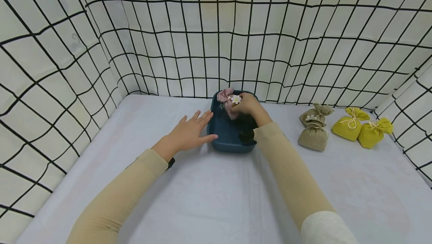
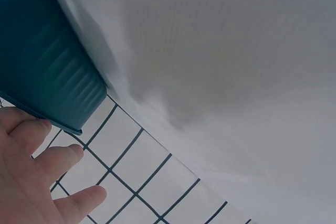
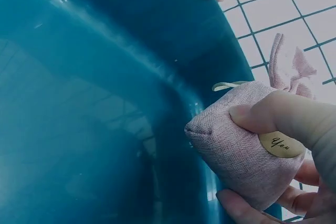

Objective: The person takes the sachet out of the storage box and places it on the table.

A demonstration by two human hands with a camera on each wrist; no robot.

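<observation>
A small pink cloth pouch with a gathered top is gripped by my right hand, thumb on one side and fingers on the other. In the head view the pouch carries a white daisy and sits over the far left part of a dark blue plastic basin. A gold label shows on the pouch in the right wrist view. My left hand is spread with straight fingers, its fingertips right at the basin's left rim. The left wrist view shows those fingers beside the basin's ribbed outer wall.
Two beige pouches stand to the right of the basin, one behind the other. Farther right lie two yellow pouches tied with cord. A black wire grid rises along the back and both sides of the white-covered table.
</observation>
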